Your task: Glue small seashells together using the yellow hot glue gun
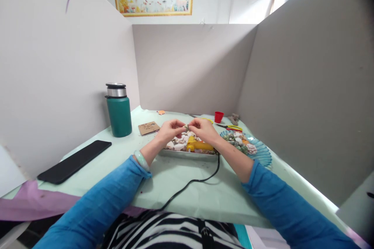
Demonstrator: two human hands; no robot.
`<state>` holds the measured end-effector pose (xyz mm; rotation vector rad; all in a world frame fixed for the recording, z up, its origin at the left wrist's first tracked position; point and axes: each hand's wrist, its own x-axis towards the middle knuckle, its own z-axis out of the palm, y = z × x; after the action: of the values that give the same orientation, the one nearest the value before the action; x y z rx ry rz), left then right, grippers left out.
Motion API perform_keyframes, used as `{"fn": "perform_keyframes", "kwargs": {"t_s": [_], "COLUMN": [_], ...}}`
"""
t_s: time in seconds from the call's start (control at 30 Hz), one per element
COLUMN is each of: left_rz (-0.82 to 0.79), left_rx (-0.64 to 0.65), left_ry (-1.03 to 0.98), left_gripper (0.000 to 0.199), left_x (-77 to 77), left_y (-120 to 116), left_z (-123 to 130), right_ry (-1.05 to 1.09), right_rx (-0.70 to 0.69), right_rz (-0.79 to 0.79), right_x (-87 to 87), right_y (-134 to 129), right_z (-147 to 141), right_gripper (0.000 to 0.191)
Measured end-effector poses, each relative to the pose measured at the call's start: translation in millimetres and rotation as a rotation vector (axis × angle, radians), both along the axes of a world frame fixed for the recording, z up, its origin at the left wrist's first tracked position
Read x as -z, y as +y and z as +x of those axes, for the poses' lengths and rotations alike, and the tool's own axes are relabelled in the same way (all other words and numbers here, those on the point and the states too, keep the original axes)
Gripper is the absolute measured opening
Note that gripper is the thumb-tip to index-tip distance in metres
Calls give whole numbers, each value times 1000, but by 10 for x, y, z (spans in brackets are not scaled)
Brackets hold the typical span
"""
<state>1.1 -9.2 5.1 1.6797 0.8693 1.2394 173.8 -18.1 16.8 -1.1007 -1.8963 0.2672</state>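
My left hand [172,130] and my right hand [203,129] meet above a shallow metal tray [189,155]. Between their fingertips is a tiny greenish piece that looks like a small shell [186,127]. Both hands pinch at it, and the fingers partly cover it. Below them the tray holds many white and brownish shells [179,146]. Lying across the shells, just under my right hand, is a yellow hot glue gun [200,146]. Its black cord [193,181] runs over the tray's front edge toward my lap.
At right, a blue scalloped plate [264,157] carries greenish and pale shells. Behind it lie scissors [233,127] and a red cup [219,116]. Leftward are a brown card [148,127], a green bottle [119,116] and a long black flat object [76,161]. Grey partitions [193,66] enclose the table.
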Motion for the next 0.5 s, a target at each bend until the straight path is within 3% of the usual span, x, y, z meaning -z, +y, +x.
{"fn": "perform_keyframes", "kwargs": {"t_s": [0.27, 0.5], "left_rz": [-20, -66], "left_rx": [-11, -8], "left_ry": [5, -92], "left_gripper": [28, 31], "left_x": [-45, -42], "left_y": [-44, -26], "left_z": [13, 6], "right_ry": [-19, 79], "right_rx": [30, -28], "right_rz": [13, -44], "right_x": [-1, -27], "right_y": [-10, -13], "right_z": [-7, 25], "right_gripper": [12, 16]}}
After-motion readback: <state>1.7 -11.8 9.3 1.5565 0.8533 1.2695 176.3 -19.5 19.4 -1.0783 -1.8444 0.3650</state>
